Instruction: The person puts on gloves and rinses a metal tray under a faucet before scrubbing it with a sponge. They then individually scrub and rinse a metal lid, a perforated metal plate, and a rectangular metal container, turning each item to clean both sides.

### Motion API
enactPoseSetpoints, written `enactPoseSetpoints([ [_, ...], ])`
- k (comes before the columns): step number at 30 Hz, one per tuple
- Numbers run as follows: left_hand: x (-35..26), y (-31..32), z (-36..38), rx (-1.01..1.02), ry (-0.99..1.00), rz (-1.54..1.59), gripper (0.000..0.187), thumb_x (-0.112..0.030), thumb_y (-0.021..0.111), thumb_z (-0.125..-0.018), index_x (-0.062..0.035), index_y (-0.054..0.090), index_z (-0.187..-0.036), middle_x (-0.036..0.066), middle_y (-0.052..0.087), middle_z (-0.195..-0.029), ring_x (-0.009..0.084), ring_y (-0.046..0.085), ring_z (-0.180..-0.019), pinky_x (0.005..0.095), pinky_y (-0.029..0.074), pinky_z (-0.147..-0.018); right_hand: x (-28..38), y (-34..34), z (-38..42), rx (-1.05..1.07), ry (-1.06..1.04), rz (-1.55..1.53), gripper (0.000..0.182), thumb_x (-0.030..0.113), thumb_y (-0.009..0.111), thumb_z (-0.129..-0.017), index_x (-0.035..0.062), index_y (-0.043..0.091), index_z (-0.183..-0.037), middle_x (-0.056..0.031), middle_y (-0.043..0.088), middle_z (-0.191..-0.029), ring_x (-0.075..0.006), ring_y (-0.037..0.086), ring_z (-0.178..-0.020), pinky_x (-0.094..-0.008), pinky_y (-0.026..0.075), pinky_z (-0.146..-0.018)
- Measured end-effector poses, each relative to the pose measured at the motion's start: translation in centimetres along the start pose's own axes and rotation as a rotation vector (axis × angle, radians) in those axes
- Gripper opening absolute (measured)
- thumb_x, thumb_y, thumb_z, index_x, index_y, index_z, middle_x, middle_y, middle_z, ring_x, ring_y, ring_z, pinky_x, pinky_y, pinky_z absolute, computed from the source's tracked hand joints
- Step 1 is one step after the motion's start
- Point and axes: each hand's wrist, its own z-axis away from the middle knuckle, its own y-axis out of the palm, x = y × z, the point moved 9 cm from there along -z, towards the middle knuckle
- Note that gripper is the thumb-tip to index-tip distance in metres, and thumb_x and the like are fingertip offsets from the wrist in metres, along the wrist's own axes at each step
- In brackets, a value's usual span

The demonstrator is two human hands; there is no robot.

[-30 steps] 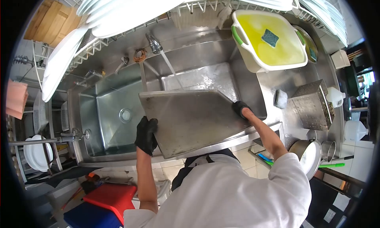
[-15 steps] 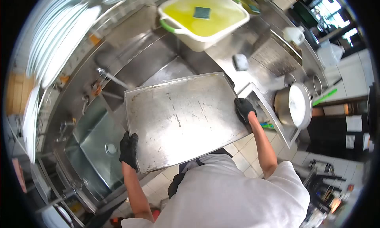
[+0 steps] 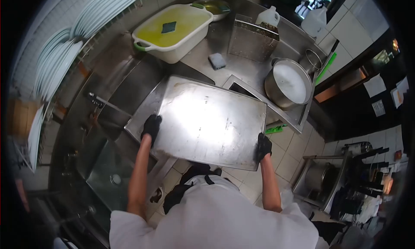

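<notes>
Stainless steel is filling most of the view: a long desk with sinks set into it is running along a tiled wall, and white plates are standing on edge in a rack above it. A person in a white jacket is standing on the tiled floor and holding a large metal tray out flat in front of the body, over the front edge of the desk and the floor beside it. The left hand, in a black glove, is gripping the tray's left edge with fingers curled around the rim. The right hand, also in a black glove, is clamping the tray's near right corner in the same way. Light is glaring off the tray's surface.

Beyond the tray, a white tub with green handles is sitting on the desk, holding yellow liquid with a dark sponge floating in it. Another sponge is lying on the desk just past the tray's far edge. To the right, a metal pot is standing near the desk's end, with a perforated metal container behind it and a white jug further back. A faucet is reaching out over the sink at left.
</notes>
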Motion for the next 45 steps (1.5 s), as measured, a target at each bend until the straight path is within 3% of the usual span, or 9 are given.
enactPoseSetpoints([
  [4,-3.1,5.9,-4.8,0.095,0.17,-0.298,0.049,-0.044,0.051,-0.09,-0.0053,0.06,-0.119,0.019,0.059,-0.124,0.0351,0.053,-0.119,0.0417,0.043,-0.098,-7.2,-2.8,-0.2,-0.047,0.21,-0.442,0.031,0.033,0.059,-0.093,0.0031,0.063,-0.085,-0.0021,0.055,-0.071,-0.0146,0.048,-0.065,-0.0354,0.041,-0.061],
  [6,-5.8,7.2,-5.1,-0.015,0.182,-0.26,0.049,-0.045,0.05,-0.089,-0.0059,0.059,-0.117,0.018,0.059,-0.124,0.0353,0.055,-0.117,0.0424,0.044,-0.096,-10.6,-4.3,-3.2,-0.167,0.031,-0.216,0.032,0.032,0.061,-0.091,0.0005,0.065,-0.09,-0.0031,0.058,-0.072,-0.0146,0.048,-0.063,-0.0361,0.042,-0.061],
  [20,-3.7,10.9,-8.0,-0.008,0.045,-0.158,0.038,-0.039,0.051,-0.089,-0.0109,0.059,-0.113,0.018,0.062,-0.118,0.0369,0.057,-0.112,0.0439,0.046,-0.093,-7.1,-6.0,0.6,-0.239,0.135,-0.375,0.035,0.021,0.059,-0.092,-0.0039,0.061,-0.117,-0.0098,0.066,-0.1,-0.0174,0.059,-0.082,-0.0323,0.048,-0.076],
  [30,-8.6,10.5,-10.3,-0.125,-0.006,-0.068,0.031,-0.04,0.053,-0.09,-0.0175,0.061,-0.109,0.016,0.066,-0.107,0.0392,0.061,-0.102,0.0481,0.048,-0.084,-6.0,-6.6,-5.5,-0.266,0.048,-0.002,0.031,0.026,0.054,-0.092,-0.0007,0.063,-0.106,-0.0069,0.066,-0.098,-0.0202,0.058,-0.086,-0.0331,0.046,-0.08],
  [33,-9.2,11.4,-12.5,-0.14,0.146,-0.054,0.023,-0.035,0.054,-0.09,-0.0208,0.063,-0.106,0.015,0.068,-0.097,0.0373,0.063,-0.094,0.0481,0.049,-0.078,-6.7,-5.7,-5.2,-0.328,0.223,-0.369,0.025,0.03,0.054,-0.092,0.0114,0.061,-0.077,0.0026,0.055,-0.07,-0.014,0.047,-0.062,-0.0342,0.04,-0.055],
  [37,-11.2,11.5,-14.1,-0.285,0.3,-0.039,0.013,-0.028,0.054,-0.089,-0.017,0.061,-0.09,0.013,0.066,-0.089,0.037,0.063,-0.087,0.0491,0.047,-0.071,-10.1,-5.5,-7.8,-0.275,0.309,-0.465,0.027,0.035,0.05,-0.095,0.0133,0.064,-0.088,0.0016,0.058,-0.076,-0.0157,0.052,-0.067,-0.0337,0.043,-0.059],
  [39,-12.0,11.3,-15.0,-0.306,0.295,0.064,0.016,-0.033,0.061,-0.085,-0.0183,0.063,-0.091,0.013,0.066,-0.089,0.0355,0.063,-0.086,0.0466,0.048,-0.071,-11.5,-6.4,-9.3,-0.3,0.314,-0.375,0.028,0.029,0.053,-0.094,0.0042,0.065,-0.101,-0.0039,0.065,-0.095,-0.0182,0.059,-0.083,-0.0347,0.049,-0.072],
  [43,-10.1,11.5,-17.3,-0.401,0.315,0.231,0.022,-0.031,0.06,-0.089,-0.013,0.064,-0.101,0.014,0.067,-0.097,0.0337,0.063,-0.093,0.0429,0.05,-0.079,-11.3,-6.8,-9.9,-0.282,0.426,-0.271,0.027,0.028,0.052,-0.093,0.0058,0.066,-0.092,-0.0034,0.063,-0.085,-0.0194,0.056,-0.07,-0.0349,0.047,-0.064],
  [45,-6.7,10.9,-18.3,-0.495,0.451,0.656,0.028,-0.027,0.056,-0.093,-0.0055,0.062,-0.109,0.017,0.066,-0.102,0.0341,0.063,-0.096,0.0417,0.049,-0.084,-8.7,-4.7,-9.7,-0.18,0.496,-0.58,0.029,0.031,0.05,-0.095,0.0066,0.065,-0.097,-0.0034,0.063,-0.085,-0.0206,0.056,-0.07,-0.035,0.047,-0.063],
])
